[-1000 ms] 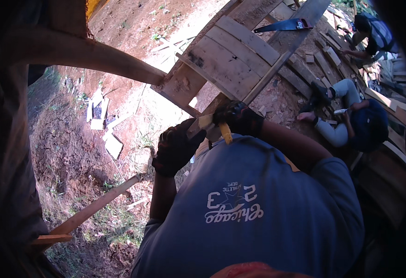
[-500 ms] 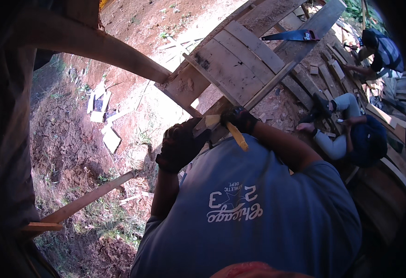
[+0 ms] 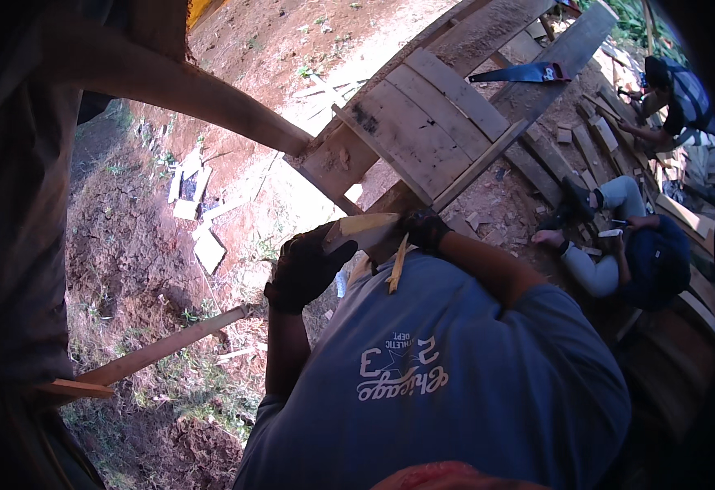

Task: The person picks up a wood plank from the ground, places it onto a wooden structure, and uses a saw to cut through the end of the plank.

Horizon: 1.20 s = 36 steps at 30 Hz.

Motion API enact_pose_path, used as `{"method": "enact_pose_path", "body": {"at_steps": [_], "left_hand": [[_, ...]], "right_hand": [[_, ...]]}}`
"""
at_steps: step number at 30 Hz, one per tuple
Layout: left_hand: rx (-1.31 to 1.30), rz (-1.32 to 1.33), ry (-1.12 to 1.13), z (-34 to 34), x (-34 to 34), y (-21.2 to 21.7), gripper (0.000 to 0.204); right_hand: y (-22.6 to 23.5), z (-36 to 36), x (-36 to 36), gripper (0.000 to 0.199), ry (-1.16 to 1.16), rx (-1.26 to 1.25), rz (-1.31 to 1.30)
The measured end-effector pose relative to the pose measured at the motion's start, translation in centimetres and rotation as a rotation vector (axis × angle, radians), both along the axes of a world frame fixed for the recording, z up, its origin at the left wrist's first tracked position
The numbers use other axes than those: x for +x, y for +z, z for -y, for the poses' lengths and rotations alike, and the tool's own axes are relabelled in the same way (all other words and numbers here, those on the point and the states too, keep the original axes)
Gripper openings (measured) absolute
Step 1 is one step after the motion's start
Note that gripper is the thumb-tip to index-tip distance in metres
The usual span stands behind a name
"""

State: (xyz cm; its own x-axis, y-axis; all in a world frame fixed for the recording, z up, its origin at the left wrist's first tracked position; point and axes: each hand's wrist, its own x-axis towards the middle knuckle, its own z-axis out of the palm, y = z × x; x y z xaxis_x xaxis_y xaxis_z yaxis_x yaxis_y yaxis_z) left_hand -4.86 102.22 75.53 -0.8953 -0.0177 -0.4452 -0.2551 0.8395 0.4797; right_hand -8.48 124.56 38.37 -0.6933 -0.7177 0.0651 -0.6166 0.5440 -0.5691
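Note:
Both my hands wear black gloves and are raised in front of my blue T-shirt. My left hand (image 3: 304, 269) grips the left end of a short pale wooden piece (image 3: 363, 228). My right hand (image 3: 427, 229) closes on its right end. A thin yellowish strip (image 3: 396, 267) hangs down from between the hands, against my shirt. How the strip is held is hidden by the gloves.
Below lies a slatted wooden panel (image 3: 423, 131) with a handsaw (image 3: 521, 74) on a plank. A seated person (image 3: 643, 265) and another person (image 3: 674, 94) are at the right among wood offcuts. A thick log (image 3: 178, 90) crosses upper left; a plank (image 3: 161, 347) leans lower left over red earth.
My hands have drawn closer together and the pale wooden piece has turned more into view between them. The view has shifted slightly over the panel.

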Motion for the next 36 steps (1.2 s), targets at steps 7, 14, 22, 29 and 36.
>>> {"method": "enact_pose_path", "body": {"at_steps": [7,14,22,29,36], "left_hand": [[0.009,-0.029,0.036,0.0,0.1,-0.2,0.051],[-0.075,-0.063,-0.049,2.6,-0.9,-2.3,0.063],[0.038,-0.167,-0.061,4.7,-3.6,-3.6,0.060],[0.108,-0.154,-0.043,3.9,-4.6,-2.9,0.054],[0.089,-0.181,-0.007,6.0,-4.0,-4.3,0.055]], "right_hand": [[3.9,-1.7,1.6,0.022,-0.024,-0.155,0.144],[12.6,-9.7,-0.5,0.027,-0.744,-1.101,0.720],[-1.4,-25.0,9.8,0.038,-1.801,-0.796,1.110],[-7.4,-22.9,20.1,0.024,-0.827,0.249,0.731],[16.8,-53.8,-2.9,0.043,-1.723,-1.619,0.275]]}}
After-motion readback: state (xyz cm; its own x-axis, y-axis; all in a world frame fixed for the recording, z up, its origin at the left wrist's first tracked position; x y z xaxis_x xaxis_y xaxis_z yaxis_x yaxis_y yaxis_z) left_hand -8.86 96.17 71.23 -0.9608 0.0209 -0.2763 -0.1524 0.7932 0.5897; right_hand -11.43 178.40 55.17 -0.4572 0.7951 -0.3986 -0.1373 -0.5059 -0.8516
